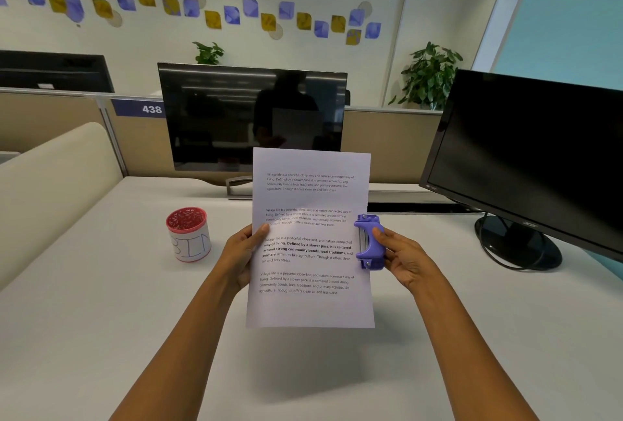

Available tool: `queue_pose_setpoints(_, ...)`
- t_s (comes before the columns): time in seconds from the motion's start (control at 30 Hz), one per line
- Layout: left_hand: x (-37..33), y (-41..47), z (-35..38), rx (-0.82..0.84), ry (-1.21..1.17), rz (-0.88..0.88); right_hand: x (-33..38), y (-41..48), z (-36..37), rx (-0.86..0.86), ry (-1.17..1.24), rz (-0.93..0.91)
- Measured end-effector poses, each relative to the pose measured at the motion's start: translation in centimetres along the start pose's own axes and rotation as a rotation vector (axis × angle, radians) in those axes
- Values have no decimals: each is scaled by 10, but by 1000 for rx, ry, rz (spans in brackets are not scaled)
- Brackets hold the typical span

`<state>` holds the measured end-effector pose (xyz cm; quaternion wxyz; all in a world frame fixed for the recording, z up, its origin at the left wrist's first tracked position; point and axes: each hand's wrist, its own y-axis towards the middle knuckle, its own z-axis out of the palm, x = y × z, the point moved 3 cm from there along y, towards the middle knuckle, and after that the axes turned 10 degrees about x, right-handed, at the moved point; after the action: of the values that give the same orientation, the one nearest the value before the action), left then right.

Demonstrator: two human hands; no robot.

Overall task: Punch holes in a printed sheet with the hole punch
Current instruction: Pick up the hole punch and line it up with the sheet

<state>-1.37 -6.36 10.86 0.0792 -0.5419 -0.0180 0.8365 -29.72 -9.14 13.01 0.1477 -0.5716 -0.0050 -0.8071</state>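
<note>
A: We can't see the fingers of the left hand (pixel 241 252). They're tucked behind the white printed sheet of paper (pixel 310 306), and only the thumb lies across the front, at the left edge.

B: Same on the other side. The fingers of the right hand (pixel 404 257) vanish behind the small purple plastic hole punch (pixel 369 242), thumb on its front. Whether the paper's edge actually sits in the slot, we can't make out.

A: The black monitor on the right (pixel 522 157) runs off the frame, and the sheet covers part of the stand of the dark-screened centre monitor (pixel 253 117).

B: Around us there's a white cup with a red rim (pixel 188 235), "BIN" scrawled on it. It stands on the pale desk (pixel 101 336), left of the left hand and apart from it.

A: The sheet's up off the desk, upright, text facing us, pinched at mid-height by the left hand.

B: And the punch, gripped in the right hand, sits right at the sheet's right edge, mid-height, roughly level with the left thumb opposite.
</note>
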Motion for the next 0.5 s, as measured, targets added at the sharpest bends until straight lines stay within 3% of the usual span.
queue_pose_setpoints(0.5,-5,4,-5,-16,7,-32,6,-2,-4,116,-8,-5)
